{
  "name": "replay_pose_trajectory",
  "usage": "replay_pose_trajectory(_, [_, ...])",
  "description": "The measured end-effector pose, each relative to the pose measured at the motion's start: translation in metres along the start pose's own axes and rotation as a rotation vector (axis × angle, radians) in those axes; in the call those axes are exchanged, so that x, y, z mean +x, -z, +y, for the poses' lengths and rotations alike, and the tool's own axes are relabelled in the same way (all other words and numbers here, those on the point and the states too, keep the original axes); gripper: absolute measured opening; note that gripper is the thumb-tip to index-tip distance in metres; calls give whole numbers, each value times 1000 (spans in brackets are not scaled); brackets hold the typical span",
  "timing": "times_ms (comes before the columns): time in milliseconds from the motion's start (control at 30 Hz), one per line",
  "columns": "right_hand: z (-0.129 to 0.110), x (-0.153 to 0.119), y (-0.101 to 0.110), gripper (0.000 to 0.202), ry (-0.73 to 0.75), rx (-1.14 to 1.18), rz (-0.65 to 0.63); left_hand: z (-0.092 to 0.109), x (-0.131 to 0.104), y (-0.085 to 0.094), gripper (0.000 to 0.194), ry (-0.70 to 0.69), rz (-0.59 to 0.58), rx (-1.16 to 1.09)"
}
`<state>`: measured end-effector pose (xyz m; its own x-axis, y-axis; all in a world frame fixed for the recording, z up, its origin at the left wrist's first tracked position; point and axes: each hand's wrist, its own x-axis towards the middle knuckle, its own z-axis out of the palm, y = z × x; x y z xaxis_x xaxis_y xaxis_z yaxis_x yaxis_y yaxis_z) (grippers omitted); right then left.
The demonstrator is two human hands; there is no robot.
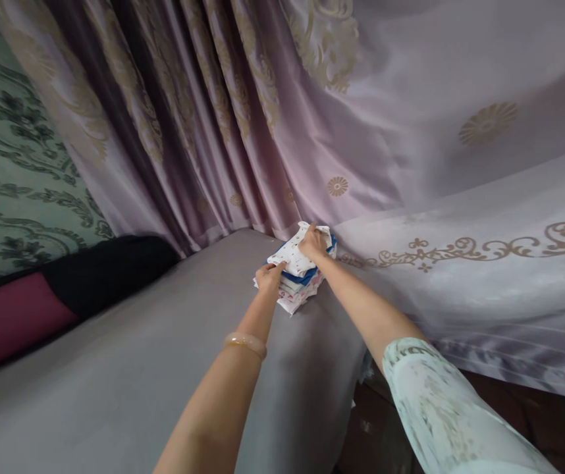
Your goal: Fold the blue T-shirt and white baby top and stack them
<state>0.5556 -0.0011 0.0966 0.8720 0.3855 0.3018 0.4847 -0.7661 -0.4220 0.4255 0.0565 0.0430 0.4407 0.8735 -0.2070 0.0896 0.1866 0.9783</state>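
A stack of folded clothes (296,297) lies near the corner of a grey-covered sofa seat. Its top piece is a folded white garment (294,253) with small dark prints; below it come a blue garment (303,278) and several light and pink-patterned pieces. My left hand (269,276) is closed on the white garment's near left edge, thumb on top. Over its right part, my right hand (313,243) has its fingers curled on the same cloth. Both hands partly cover the stack, and the undersides of the fingers are hidden.
Lilac curtains (243,118) with gold patterns hang right behind and beside the stack. A black and maroon cushion (114,276) runs along the left, against green patterned wallpaper (20,158). The grey seat (174,355) drops to a dark floor (369,428) at the lower right.
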Motion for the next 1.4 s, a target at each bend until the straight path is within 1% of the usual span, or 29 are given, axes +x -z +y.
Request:
replay_pose_trajectory(133, [-3,-6,-3,68,8,-32,13,2,7,1,28,-103,92,13])
replay_pose_trajectory(200, [-4,-8,-4,72,-11,-39,16,-1,11,3,24,-146,107,36])
replay_pose_trajectory(267, [-4,-9,-7,74,-36,-44,26,-6,14,6,23,-155,106,73])
replay_pose_trajectory(333, [-2,-8,-10,71,-45,-48,31,-11,16,8,24,-134,98,107])
replay_pose_trajectory(433, [5,-5,-13,58,-10,-86,15,-17,16,12,26,-115,76,131])
replay_pose_trajectory(533, [16,-2,-14,49,71,-145,-61,-19,13,14,27,-118,42,125])
replay_pose_trajectory(600, [23,-1,-13,48,126,-168,-124,-19,11,14,27,-120,5,95])
replay_pose_trajectory(700, [28,1,-11,49,149,-189,-165,-18,5,15,24,-145,-43,13])
replay_pose_trajectory(767, [27,0,-10,49,141,-195,-175,-18,0,19,23,-152,-43,-35])
replay_pose_trajectory(833, [22,-2,-8,50,148,-199,-166,-19,-5,26,24,-141,-20,-59])
replay_pose_trajectory(900, [14,-8,-8,51,206,-199,-135,-21,-12,38,26,-132,-4,-63])
replay_pose_trajectory(967, [5,-19,-9,52,323,-190,-116,-25,-19,53,29,-126,16,-53])
replay_pose_trajectory(1033, [-3,-31,-12,52,455,-172,-135,-29,-24,71,30,-102,43,-33])
replay_pose_trajectory(1100, [-10,-43,-16,52,539,-159,-163,-35,-27,90,30,-74,73,-6])
replay_pose_trajectory(1167, [-15,-52,-21,53,561,-161,-187,-40,-29,112,33,-63,85,23])
replay_pose_trajectory(1233, [-18,-56,-26,53,549,-176,-208,-45,-30,134,37,-52,78,46])
replay_pose_trajectory(1400, [-22,-59,-37,53,524,-206,-207,-50,-34,187,47,-26,77,91])
